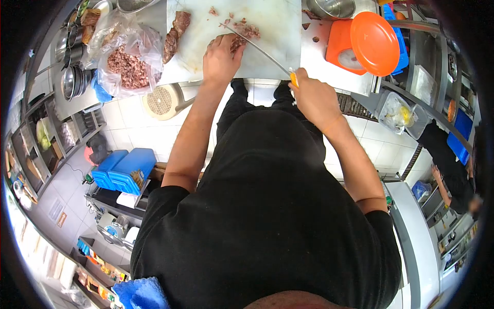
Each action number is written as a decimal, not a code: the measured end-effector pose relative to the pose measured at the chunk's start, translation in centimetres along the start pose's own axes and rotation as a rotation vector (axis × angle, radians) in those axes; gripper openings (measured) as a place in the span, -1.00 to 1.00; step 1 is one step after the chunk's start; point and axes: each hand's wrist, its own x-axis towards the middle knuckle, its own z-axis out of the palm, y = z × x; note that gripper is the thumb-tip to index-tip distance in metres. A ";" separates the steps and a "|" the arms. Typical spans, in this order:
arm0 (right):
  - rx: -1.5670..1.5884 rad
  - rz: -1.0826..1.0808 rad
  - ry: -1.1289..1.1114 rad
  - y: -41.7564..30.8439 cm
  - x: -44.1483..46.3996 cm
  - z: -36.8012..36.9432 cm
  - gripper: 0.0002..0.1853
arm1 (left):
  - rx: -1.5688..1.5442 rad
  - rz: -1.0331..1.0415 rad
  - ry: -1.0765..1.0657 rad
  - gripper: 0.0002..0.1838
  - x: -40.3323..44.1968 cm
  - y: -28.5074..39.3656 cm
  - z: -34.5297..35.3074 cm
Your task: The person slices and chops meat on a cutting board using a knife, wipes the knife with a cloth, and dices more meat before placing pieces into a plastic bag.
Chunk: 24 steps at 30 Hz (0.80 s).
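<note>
A white cutting board lies on the counter in front of me. My right hand is wrapped round the yellow handle of a knife, whose long blade points to the upper left. My left hand presses with bent fingers on a piece of meat beside the blade; the fingers partly hide it. Chopped bits of meat lie just beyond the blade. A long uncut strip of meat rests near the board's left edge. Left of the board, a clear plastic bag holds diced meat.
An orange kitchen scale with a round orange pan stands right of the board. Behind it is a metal bowl. A plastic stool stands below the counter. Another person is at the far right.
</note>
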 end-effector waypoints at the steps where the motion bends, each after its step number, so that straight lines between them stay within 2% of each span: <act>1: -0.006 -0.002 0.008 0.3 -0.7 0.4 -0.66 | 0.005 0.013 -0.014 -0.70 0.1 -0.3 0.1; 8: 0.011 0.027 -0.034 0.1 -1.7 2.1 -0.63 | 0.011 0.052 -0.028 -0.75 0.5 -0.4 0.4; 11: 0.060 0.026 -0.039 0.0 1.0 3.9 -0.71 | 0.008 0.065 -0.032 -0.75 0.7 -0.5 0.2; 16: 0.105 -0.004 0.024 0.5 5.6 7.3 -0.64 | 0.009 0.063 -0.051 -0.71 0.6 -0.7 0.0; 20: 0.100 -0.050 0.069 0.2 4.7 4.5 -0.64 | -0.022 0.045 -0.023 -0.70 0.3 -0.4 -0.3; 24: 0.061 -0.006 0.015 -0.5 1.0 1.1 -0.68 | -0.083 -0.011 0.001 -0.69 -0.5 -0.7 -0.4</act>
